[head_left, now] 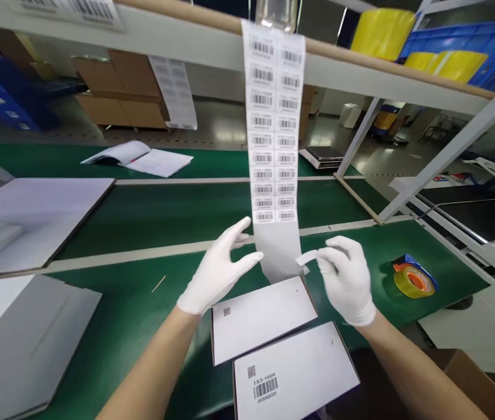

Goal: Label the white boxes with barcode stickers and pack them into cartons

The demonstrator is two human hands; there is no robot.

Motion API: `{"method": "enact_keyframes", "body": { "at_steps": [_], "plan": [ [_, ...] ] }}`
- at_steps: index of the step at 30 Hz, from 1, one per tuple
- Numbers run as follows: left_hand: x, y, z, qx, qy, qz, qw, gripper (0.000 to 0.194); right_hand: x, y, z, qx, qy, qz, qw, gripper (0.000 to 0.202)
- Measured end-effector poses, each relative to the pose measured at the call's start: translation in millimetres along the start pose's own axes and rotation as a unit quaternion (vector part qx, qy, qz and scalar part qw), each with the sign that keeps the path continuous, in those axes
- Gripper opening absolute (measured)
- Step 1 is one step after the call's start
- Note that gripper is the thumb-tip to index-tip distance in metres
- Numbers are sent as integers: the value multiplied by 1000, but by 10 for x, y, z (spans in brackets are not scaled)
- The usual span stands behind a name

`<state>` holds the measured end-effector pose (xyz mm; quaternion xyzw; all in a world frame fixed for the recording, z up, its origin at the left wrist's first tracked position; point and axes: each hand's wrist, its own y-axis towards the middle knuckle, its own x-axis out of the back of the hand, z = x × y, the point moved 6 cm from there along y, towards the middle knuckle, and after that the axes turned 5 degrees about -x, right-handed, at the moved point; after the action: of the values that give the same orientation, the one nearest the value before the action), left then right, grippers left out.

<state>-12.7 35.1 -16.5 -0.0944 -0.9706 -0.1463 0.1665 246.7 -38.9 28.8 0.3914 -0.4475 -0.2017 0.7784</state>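
A white label (307, 257) is pinched between the gloved fingertips of my right hand (346, 280), just right of the hanging label strip. That label strip (274, 157) drops from the shelf, with two columns of barcode labels and bare backing at its lower end. My left hand (222, 269), also in a white glove, is open with thumb and fingers apart at the strip's left edge. Below the hands lies a white box (265, 321) with a small square code. Nearer me, a second white box (295, 373) bears a TS3-1000 barcode label.
Tape rolls (414, 282) lie on the green table (133, 326) at the right. White boxes (24, 338) stand at the left. An open booklet (142, 157) rests farther back. The shelf rail (177, 44) crosses above, with yellow tape rolls (381, 34) and a blue bin (492, 46).
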Motion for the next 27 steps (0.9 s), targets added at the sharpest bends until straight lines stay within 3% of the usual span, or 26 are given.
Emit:
{"method": "enact_keyframes", "body": {
  "at_steps": [3,6,8,11,16,19,27],
  "plan": [
    [102,-600,432,79,-61,30,995,77,148,-154,-168,-127,52,137,981,11],
    [-67,-1166,655,160,-146,93,972,79,160,-252,-243,-273,42,304,912,13],
    [-196,-1346,654,195,-152,83,965,76,86,-253,-136,-317,26,397,861,15],
    [-378,-1348,523,187,-164,70,966,69,-155,-212,191,-321,44,498,804,16],
    [-507,-1305,471,195,-204,110,953,78,-578,-281,641,-294,67,580,757,21],
    [-485,-1330,511,194,-194,134,952,87,-689,-379,716,-305,60,599,738,22],
    [-460,-1325,549,159,-188,155,957,94,-724,-461,750,-311,18,614,726,20]
  ]
}}
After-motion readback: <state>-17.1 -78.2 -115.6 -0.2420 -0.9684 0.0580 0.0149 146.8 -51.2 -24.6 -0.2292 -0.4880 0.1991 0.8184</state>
